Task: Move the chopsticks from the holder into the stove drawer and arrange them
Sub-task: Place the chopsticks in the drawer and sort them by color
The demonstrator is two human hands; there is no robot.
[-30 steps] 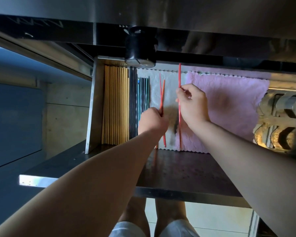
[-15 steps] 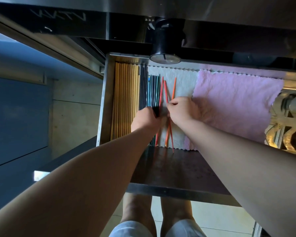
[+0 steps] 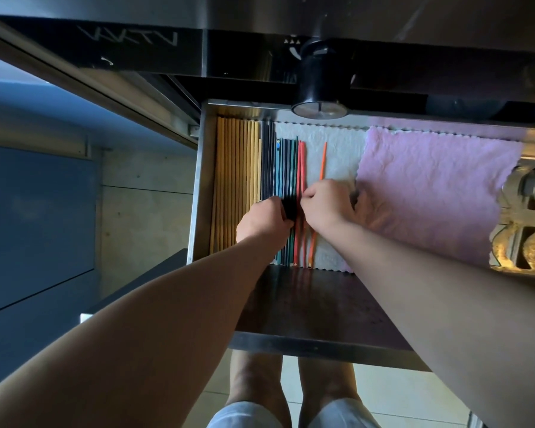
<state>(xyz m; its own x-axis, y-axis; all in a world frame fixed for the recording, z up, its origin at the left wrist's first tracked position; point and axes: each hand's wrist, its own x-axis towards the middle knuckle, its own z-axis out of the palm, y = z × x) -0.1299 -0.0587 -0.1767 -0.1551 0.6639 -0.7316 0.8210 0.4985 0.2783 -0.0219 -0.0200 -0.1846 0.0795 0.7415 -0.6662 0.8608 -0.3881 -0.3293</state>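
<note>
Here my left hand (image 3: pixel 261 222) curls onto the dark chopsticks (image 3: pixel 286 168), bracing the row by the drawer's (image 3: pixel 203 180) left edge; my right hand (image 3: pixel 325 205) pinches 1 red chopstick (image 3: pixel 303 162) alongside.

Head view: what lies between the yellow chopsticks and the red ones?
There, dark and teal chopsticks lie side by side, from the yellow chopsticks to the red chopsticks; the left hand covers part of them. The head view shows this.
</note>
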